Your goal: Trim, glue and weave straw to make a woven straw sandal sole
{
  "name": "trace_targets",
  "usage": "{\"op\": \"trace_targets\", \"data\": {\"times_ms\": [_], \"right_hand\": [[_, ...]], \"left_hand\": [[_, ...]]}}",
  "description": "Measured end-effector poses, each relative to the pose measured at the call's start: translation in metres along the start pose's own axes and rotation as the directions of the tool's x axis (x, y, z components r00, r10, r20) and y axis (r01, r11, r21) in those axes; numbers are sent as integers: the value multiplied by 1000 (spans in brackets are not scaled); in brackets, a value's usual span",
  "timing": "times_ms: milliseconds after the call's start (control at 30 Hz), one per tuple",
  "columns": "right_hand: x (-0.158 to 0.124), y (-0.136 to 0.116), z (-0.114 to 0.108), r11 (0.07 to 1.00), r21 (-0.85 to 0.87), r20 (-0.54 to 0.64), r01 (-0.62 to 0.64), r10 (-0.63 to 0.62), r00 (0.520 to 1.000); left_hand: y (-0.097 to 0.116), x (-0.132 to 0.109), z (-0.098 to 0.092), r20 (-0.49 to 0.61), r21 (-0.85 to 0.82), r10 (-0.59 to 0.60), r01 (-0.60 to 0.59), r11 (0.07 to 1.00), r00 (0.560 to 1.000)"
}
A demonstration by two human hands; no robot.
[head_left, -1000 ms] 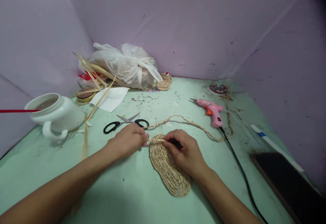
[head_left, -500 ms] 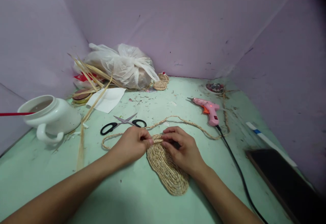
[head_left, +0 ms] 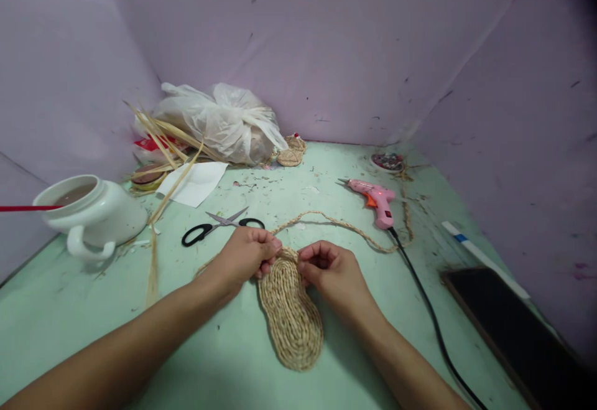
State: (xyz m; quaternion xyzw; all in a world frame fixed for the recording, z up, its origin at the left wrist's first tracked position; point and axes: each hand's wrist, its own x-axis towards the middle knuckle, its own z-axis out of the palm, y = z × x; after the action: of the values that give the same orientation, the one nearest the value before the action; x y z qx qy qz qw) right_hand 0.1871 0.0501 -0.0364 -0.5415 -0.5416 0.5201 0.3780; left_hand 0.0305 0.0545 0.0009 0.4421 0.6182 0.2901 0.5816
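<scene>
A sole-shaped piece of coiled braided straw (head_left: 293, 313) lies on the green table, its narrower end between my hands. My left hand (head_left: 254, 252) pinches the braided cord at the top left edge of the piece. On the opposite side, my right hand (head_left: 331, 268) has thumb and index finger closed on the top right edge. From the top of the piece a loose braided cord (head_left: 345, 223) curves away to the right, behind the glue gun's cable. Part of the cord also loops out under my left wrist.
Open scissors (head_left: 224, 220) lie beyond my left hand. A pink glue gun (head_left: 375, 198) rests at right, its black cable trailing forward near a dark flat object (head_left: 508, 329). A white pot (head_left: 97, 214), straw strips (head_left: 163, 201) and a plastic bag (head_left: 228, 124) stand left.
The coiled piece has turned, its lower end swinging left. My right fingers have drawn together at its edge and uncovered more of it. The view has shifted slightly.
</scene>
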Motion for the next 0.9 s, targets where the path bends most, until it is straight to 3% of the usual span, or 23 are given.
{"op": "trace_targets", "data": {"times_ms": [67, 133, 200, 367, 467, 567, 700, 900], "right_hand": [[-4, -3, 0, 974, -208, -43, 83, -94, 995], [-6, -7, -2, 871, -465, -52, 161, -208, 977], [-8, -11, -4, 780, -589, -11, 211, -269, 963], [-6, -8, -9, 776, -550, 52, 309, -338, 940], [-3, -3, -12, 782, -547, 6, 299, -353, 935], [-1, -1, -12, 791, -550, -57, 270, -358, 932], [-3, 0, -8, 803, -538, -145, 256, -388, 910], [-3, -1, -5, 893, -420, -218, 163, -274, 937]], "left_hand": [[0, -1, 2, -3, 4, 3, -3, 1000, 1000], [0, -3, 4, 4, 14, 9, -9, 1000, 1000], [1, -5, 6, 17, 16, 24, -25, 1000, 1000], [5, -10, 5, 42, 51, 99, -101, 994, 994], [2, -10, -2, 1, 160, 171, -169, 973, 985], [-7, -12, -6, -72, 262, 184, -159, 952, 980], [-19, -19, -5, -78, 346, 210, -170, 922, 975], [-22, -22, -11, -148, 271, 183, -138, 953, 972]]}}
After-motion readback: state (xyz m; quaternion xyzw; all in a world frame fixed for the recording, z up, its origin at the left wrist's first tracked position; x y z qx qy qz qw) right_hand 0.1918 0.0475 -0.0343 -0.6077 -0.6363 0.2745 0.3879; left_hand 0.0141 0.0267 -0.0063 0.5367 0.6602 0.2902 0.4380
